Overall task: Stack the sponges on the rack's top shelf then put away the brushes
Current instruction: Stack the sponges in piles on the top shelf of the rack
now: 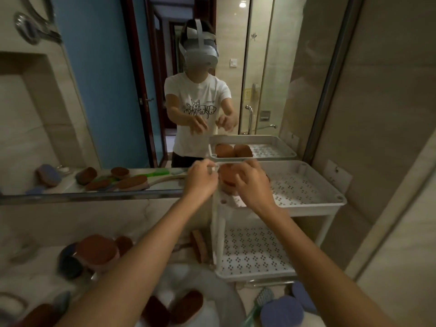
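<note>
Head view: brown sponges (pixel 227 180) sit at the near left corner of the rack's top shelf (pixel 306 199). The right hand (pixel 252 185) is over them, fingers bent downward; a grasp cannot be confirmed owing to blur. The left hand (pixel 200 179) is at the shelf corner, fingers loosely curled, nothing seen in them. A brush (pixel 199 246) lies on the counter beside the rack. More brown sponges (pixel 96 252) lie on the counter left of it.
</note>
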